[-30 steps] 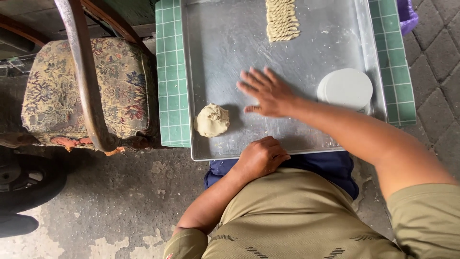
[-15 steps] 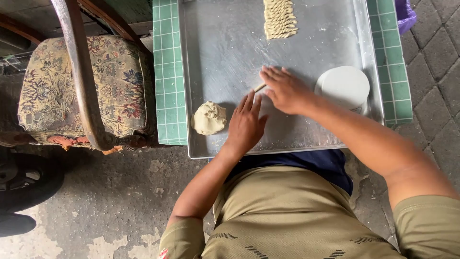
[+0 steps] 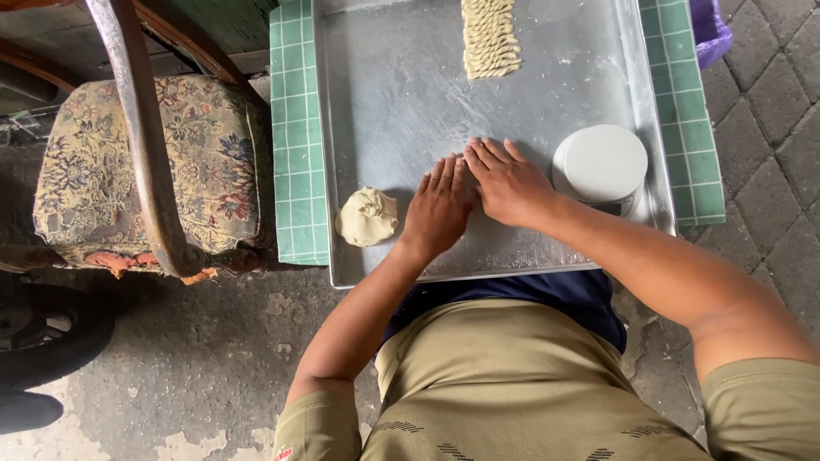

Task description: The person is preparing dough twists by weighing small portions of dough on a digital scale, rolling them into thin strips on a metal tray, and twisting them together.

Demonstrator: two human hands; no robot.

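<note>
metal tray [image 3: 384, 102], pale lumpy dough [image 3: 367, 217]

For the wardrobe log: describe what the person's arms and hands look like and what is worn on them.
Both arms are bare from the upper arm down, each ending in a short olive-khaki sleeve. The left hand and right hand wear no gloves; no rings, watch or bracelet show. A small red mark sits on the left sleeve's edge.

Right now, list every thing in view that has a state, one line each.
Left hand: flat, palm down on the metal tray.
Right hand: flat, palm down beside it.
Pale dough lump: unshaped, lying left of the hands.
Twisted dough strips: shaped, lined up at the far edge.
Round white scale: nothing on it.
</note>
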